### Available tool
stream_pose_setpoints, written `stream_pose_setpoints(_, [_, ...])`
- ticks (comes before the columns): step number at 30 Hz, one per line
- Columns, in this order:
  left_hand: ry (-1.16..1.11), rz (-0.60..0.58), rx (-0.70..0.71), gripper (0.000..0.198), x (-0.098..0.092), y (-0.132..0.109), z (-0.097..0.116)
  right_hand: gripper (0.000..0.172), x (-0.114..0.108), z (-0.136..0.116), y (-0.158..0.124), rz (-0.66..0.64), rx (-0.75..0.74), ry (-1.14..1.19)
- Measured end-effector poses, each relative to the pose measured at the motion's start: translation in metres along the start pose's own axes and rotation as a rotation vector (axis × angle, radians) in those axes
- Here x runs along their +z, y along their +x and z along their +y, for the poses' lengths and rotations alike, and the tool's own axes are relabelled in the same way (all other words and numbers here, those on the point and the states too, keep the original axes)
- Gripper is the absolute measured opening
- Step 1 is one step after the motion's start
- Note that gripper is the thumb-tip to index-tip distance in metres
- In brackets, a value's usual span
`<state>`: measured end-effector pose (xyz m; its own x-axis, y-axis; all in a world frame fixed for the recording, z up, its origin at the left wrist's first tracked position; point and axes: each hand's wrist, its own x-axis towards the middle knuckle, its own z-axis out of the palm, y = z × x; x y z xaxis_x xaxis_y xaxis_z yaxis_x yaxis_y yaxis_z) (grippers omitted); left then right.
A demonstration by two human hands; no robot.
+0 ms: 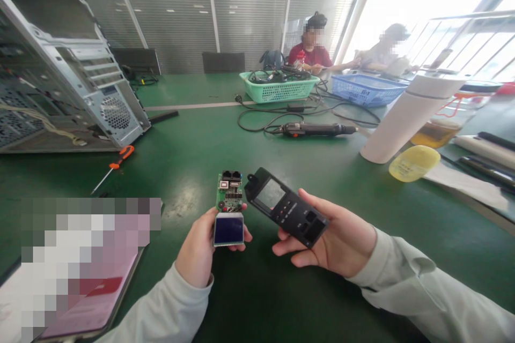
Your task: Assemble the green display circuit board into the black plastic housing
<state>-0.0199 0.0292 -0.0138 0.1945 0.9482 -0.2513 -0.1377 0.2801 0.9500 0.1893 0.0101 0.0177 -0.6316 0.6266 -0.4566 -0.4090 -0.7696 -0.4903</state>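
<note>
The left hand (199, 249) has its fingers clamped on a circuit board (229, 204); the right hand (341, 237), likewise, on a black casing (290, 209) farther right.

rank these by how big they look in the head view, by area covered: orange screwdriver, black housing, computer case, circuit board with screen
1. Computer case, cut off by the frame edge
2. Black housing
3. Circuit board with screen
4. Orange screwdriver, the thinnest shape

Circuit board (230, 195) green, display (228, 231) dark blue — casing (290, 207) black. Screwdriver (115, 165), 9 o'clock: orange handle (127, 151). Basket (362, 93), 2 o'clock — blue.
</note>
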Motion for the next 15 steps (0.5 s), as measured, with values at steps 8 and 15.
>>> stream_pose_setpoints(8, [-0.042, -0.007, -0.014, 0.046, -0.003, 0.006, -0.002, 0.060, -0.006, 0.002, 0.003, -0.060, -0.059, -0.097])
stream_pose_setpoints(15, [-0.048, 0.010, -0.045, 0.046, -0.003, 0.009, -0.004, 0.048, -0.010, -0.001, -0.014, 0.343, -0.640, -0.967])
